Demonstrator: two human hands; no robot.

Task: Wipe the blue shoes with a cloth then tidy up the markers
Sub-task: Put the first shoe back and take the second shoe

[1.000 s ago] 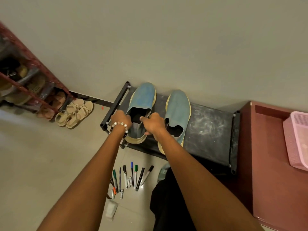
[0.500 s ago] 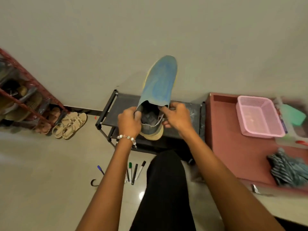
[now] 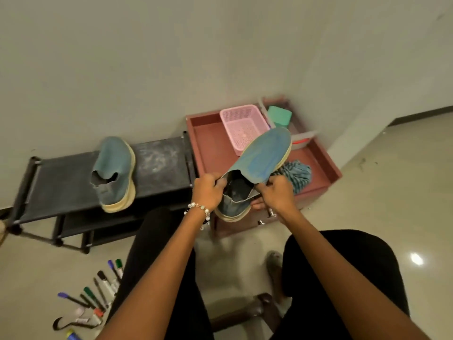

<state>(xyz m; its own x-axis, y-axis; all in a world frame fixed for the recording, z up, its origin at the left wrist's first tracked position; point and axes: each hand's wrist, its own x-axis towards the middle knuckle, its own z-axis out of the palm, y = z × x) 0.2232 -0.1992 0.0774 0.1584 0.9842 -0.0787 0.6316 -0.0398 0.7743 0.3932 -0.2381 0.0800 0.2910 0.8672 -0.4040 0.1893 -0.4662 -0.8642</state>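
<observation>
The task looks barely begun: no wiping yet, and the markers (image 3: 98,294) lie scattered on the floor at lower left. Of the two blue shoes, one (image 3: 115,173) rests on the black rack (image 3: 61,182) at centre left; the other (image 3: 257,160) is lifted mid-frame, left hand (image 3: 208,192) and right hand (image 3: 277,195) each pinching its opening rim. One striped cloth (image 3: 297,174) waits on the red cabinet (image 3: 208,143), beside one pink basket (image 3: 241,126). About ten markers, hard to count.

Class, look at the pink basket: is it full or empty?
Empty as far as shown: the pink basket shows only bare mesh; the held blue shoe hides its near corner.
</observation>
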